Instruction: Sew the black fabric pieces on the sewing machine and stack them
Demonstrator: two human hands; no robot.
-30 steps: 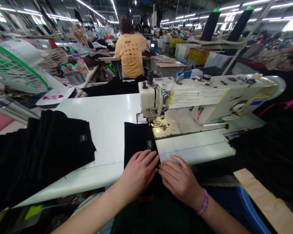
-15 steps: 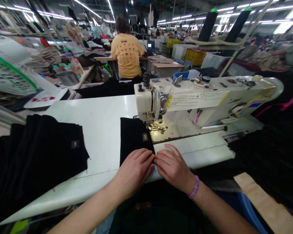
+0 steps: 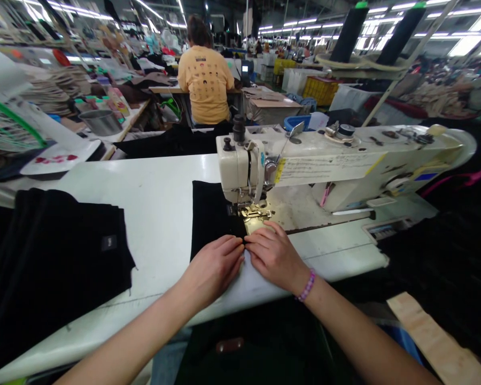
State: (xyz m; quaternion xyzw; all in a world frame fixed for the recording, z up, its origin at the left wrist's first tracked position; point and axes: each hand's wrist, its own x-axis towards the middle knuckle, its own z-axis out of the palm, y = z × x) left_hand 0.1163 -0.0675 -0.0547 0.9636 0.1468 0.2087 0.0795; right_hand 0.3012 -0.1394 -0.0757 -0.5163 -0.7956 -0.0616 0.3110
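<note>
A black fabric piece [image 3: 208, 214] lies flat on the white sewing table, its right edge under the presser foot of the sewing machine [image 3: 242, 171]. Close to the needle, a small dark label shows on it. My left hand [image 3: 218, 264] is closed on the near end of the cloth, fingers bent over its edge. Fingertips pressed together, my right hand [image 3: 274, 256] pinches the same near corner from the right. The two hands almost touch, and they hide that corner. A beaded bracelet [image 3: 307, 285] circles my right wrist.
A stack of black fabric pieces [image 3: 64, 256] with a label lies at the left. Dark thread cones [image 3: 349, 35] stand behind the machine. A wooden strip [image 3: 428, 326] juts in at lower right. A person in a yellow shirt [image 3: 206, 85] sits ahead, facing away.
Both hands have moved forward with the black fabric, toward the machine. Its label has gone from in front of the presser foot to right beside it. The view has shifted slightly.
</note>
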